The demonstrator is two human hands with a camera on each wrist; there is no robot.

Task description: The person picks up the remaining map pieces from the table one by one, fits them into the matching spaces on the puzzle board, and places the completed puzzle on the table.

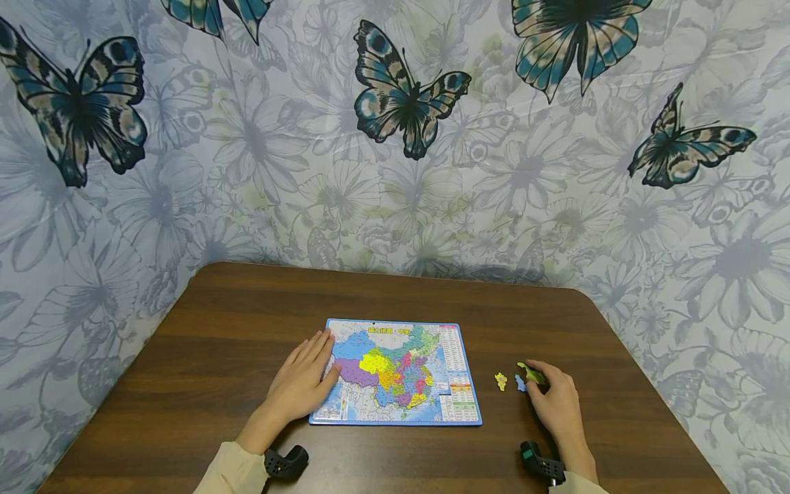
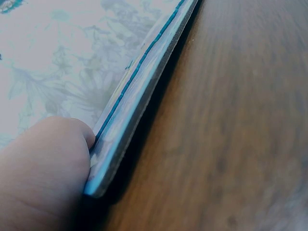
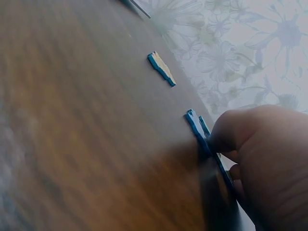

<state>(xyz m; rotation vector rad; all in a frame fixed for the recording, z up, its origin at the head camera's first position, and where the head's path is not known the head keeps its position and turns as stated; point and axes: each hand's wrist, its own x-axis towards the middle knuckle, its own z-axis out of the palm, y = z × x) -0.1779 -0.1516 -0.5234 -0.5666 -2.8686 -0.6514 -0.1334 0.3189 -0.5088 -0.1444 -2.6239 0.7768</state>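
Note:
A map puzzle board (image 1: 453, 374) with a blue rim and coloured regions lies on the table. My left hand (image 1: 302, 377) rests on its left edge with the fingers extended; in the left wrist view the thumb (image 2: 57, 154) lies against the board's edge (image 2: 144, 91). To the right of the board, my right hand (image 1: 558, 398) pinches a green puzzle piece (image 1: 535, 374), partly hidden by the fingers. Just left of that hand are a blue puzzle piece (image 1: 520, 383) and a yellow puzzle piece (image 1: 500, 381). In the right wrist view, the yellow piece (image 3: 162, 70) lies apart from the hand (image 3: 269, 159).
The brown wooden table (image 1: 204, 370) carries everything. Behind it hangs a pale floral cloth (image 1: 278, 206) with printed butterflies (image 1: 410, 96). Dark camera mounts are worn at the left wrist (image 1: 286, 463) and the right wrist (image 1: 542, 465).

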